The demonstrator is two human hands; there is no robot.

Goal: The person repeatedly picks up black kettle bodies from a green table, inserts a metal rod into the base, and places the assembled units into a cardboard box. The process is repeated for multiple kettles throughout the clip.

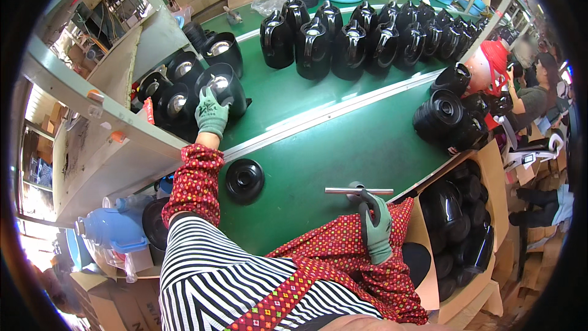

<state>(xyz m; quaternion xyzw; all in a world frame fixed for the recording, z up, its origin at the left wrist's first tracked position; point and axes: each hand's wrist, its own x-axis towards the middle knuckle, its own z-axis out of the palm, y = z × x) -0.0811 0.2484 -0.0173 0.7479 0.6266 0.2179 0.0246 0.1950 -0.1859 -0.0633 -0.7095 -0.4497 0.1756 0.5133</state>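
My left hand (212, 114), in a grey-green glove, reaches to the far left and grips the near rim of a black jug body (232, 83) with a shiny silver inside. Several similar black bodies (177, 103) stand close around it. My right hand (377, 228), gloved alike, is closed around a T-shaped metal tool (338, 190) near the front edge of the green table. The tool's bar lies crosswise, and a round end shows behind it. Between my hands, a round black lid-like part (244, 181) lies flat on the green surface (294, 171).
Rows of glossy black jugs (349, 52) stand at the back beyond a pale rail (343, 107). Black round parts (438, 110) are stacked at right. An open carton (495, 190) of black parts sits beside my right arm. A grey metal post (110, 107) slants at left.
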